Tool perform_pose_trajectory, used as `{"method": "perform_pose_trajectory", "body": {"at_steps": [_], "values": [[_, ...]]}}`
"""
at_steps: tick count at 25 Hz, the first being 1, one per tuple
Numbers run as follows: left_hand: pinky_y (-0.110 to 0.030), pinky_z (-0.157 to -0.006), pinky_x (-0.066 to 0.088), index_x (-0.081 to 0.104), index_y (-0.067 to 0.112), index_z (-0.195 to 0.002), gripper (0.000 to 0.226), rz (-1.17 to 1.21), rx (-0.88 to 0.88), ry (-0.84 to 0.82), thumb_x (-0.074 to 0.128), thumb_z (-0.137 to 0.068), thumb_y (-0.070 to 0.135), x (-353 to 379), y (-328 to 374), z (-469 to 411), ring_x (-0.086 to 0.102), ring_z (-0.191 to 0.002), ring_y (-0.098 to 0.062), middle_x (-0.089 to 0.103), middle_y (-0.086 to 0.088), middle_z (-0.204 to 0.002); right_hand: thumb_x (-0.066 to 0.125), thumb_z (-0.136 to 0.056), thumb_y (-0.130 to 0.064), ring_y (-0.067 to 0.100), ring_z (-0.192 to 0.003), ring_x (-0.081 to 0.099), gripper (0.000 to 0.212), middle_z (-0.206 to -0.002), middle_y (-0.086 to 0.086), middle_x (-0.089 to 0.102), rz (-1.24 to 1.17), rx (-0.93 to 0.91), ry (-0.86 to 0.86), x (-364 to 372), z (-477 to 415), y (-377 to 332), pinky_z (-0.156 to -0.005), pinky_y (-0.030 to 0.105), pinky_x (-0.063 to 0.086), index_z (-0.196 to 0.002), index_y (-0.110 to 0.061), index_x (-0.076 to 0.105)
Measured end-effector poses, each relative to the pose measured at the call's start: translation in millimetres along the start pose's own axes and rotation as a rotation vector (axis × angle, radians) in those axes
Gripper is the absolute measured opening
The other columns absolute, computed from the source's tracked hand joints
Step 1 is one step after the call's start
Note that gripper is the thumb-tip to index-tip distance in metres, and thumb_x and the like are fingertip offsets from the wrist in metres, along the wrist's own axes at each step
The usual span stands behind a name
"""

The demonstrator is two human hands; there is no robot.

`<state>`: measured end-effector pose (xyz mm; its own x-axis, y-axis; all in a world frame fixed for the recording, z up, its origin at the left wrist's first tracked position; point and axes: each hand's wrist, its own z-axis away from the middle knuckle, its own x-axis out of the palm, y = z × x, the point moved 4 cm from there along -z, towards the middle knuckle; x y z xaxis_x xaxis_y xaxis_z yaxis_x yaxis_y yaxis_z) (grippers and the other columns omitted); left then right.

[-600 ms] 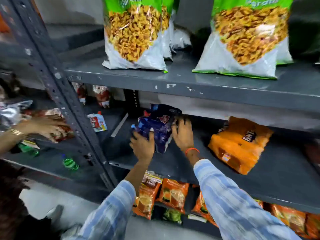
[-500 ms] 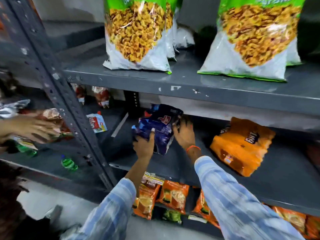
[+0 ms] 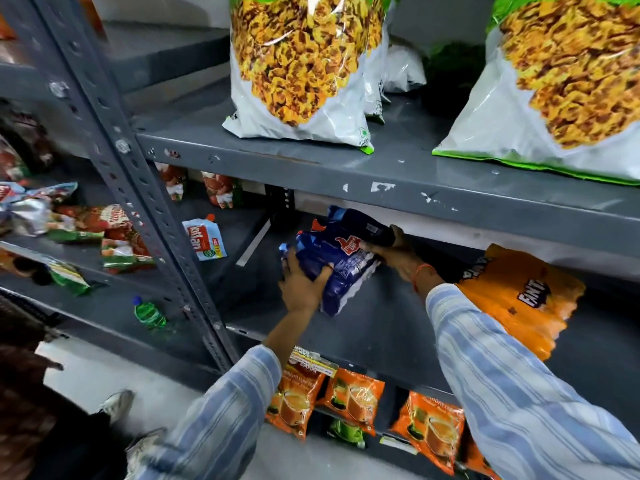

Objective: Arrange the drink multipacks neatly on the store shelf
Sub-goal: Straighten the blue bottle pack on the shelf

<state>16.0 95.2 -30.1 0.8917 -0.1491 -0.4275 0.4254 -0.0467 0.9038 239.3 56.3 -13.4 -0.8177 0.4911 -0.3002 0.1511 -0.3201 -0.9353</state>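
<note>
Two drink multipacks are seen on the middle shelf: one blue (image 3: 341, 258), one orange (image 3: 519, 299). Two hands (image 3: 303, 287) (image 3: 398, 252) are counted. One green bottle (image 3: 149, 315) is seen.

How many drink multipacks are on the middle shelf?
2. The blue Thums Up multipack is held by both hands at the left; the orange Fanta multipack lies at the right. Others may be hidden beyond the frame.

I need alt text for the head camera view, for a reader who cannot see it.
Both hands, left hand and right hand, grip a blue drink multipack on the middle grey metal shelf, with an orange Fanta multipack lying to its right. Large snack bags stand on the shelf above.
</note>
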Motion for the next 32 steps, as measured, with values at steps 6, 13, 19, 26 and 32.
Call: {"method": "perform_pose_trajectory", "body": {"at_steps": [6, 13, 19, 26, 32], "values": [[-0.047, -0.105, 0.046, 0.039, 0.008, -0.137, 0.082, 0.568, -0.4, -0.071, 0.082, -0.069, 0.025, 20, -8, 4, 0.058, -0.118, -0.033, 0.057, -0.019, -0.134, 0.082, -0.07, -0.031, 0.025, -0.089, 0.063, 0.062, -0.11, 0.011, 0.064, 0.07, -0.059, -0.082, -2, -6, -15, -0.08, 0.037, 0.058, -0.12, -0.012, 0.051], [-0.048, -0.109, 0.04, 0.022, 0.019, -0.148, 0.113, 0.233, 0.045, -0.067, 0.079, -0.054, 0.046, 2, -6, 25, 0.045, -0.131, -0.033, 0.04, -0.018, -0.146, 0.086, -0.066, -0.016, 0.028, -0.111, 0.063, 0.065, -0.122, 0.017, 0.065, -0.262, -0.092, 0.106, -8, 43, 21, -0.099, 0.04, 0.05, -0.121, -0.002, 0.055], [-0.052, -0.116, 0.029, 0.01, 0.012, -0.15, 0.1, -0.041, 0.385, -0.189, 0.076, -0.075, 0.01, -17, -14, 30, 0.024, -0.145, -0.03, 0.019, -0.015, -0.159, 0.085, -0.064, -0.039, 0.013, -0.112, 0.061, 0.079, -0.128, 0.002, 0.062, -0.1, -0.097, 0.097, -10, 83, 55, -0.099, 0.029, 0.047, -0.13, -0.019, 0.047], [-0.047, -0.121, 0.011, -0.006, 0.004, -0.148, 0.089, -0.072, 0.138, -0.032, 0.057, -0.09, 0.026, 36, 26, 100, -0.005, -0.147, -0.04, -0.016, -0.024, -0.157, 0.025, -0.094, -0.058, 0.024, -0.136, 0.042, 0.067, -0.151, 0.009, 0.041, -0.657, 0.108, 0.039, -18, 77, 27, -0.114, 0.036, 0.033, -0.142, -0.014, 0.04], [-0.041, -0.121, -0.001, -0.003, 0.011, -0.151, 0.086, 0.161, -0.005, -0.169, 0.045, -0.091, 0.052, 39, 39, 58, -0.015, -0.147, -0.026, -0.025, -0.015, -0.157, 0.038, -0.1, -0.035, 0.022, -0.111, 0.057, 0.027, -0.13, 0.014, 0.058, -0.456, -0.008, 0.208, -22, 96, 33, -0.103, 0.035, 0.039, -0.107, -0.02, 0.06]]}}
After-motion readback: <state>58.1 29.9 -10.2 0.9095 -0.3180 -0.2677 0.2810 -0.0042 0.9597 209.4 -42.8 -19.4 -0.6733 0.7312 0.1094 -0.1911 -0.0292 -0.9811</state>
